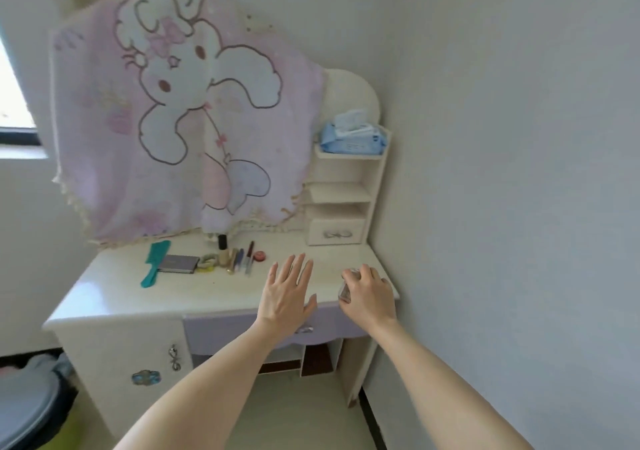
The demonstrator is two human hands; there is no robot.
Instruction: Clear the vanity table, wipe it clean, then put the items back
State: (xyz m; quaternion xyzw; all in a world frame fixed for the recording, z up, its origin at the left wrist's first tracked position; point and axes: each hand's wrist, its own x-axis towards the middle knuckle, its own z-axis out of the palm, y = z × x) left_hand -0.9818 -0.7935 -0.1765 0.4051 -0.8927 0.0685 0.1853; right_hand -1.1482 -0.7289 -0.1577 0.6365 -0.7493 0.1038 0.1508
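A cream vanity table (145, 297) stands against the wall. Along its back lie a teal comb (154, 263), a grey flat case (178, 263), hair ties (207, 262), a small bottle with a black cap (222, 247), several pens (242, 259) and a small red pot (259, 256). My left hand (287, 294) hovers flat over the tabletop's middle right, fingers spread, holding nothing. My right hand (367, 294) is near the front right corner, closed around a small clear glass bottle (345, 288), which it mostly hides.
A pink rabbit-print cloth (180, 114) drapes over the mirror. A side shelf unit (346, 190) at the back right holds a blue wet-wipe pack (353, 138) on top and has a small drawer. A grey bin (27, 404) sits at the lower left floor. The wall is close on the right.
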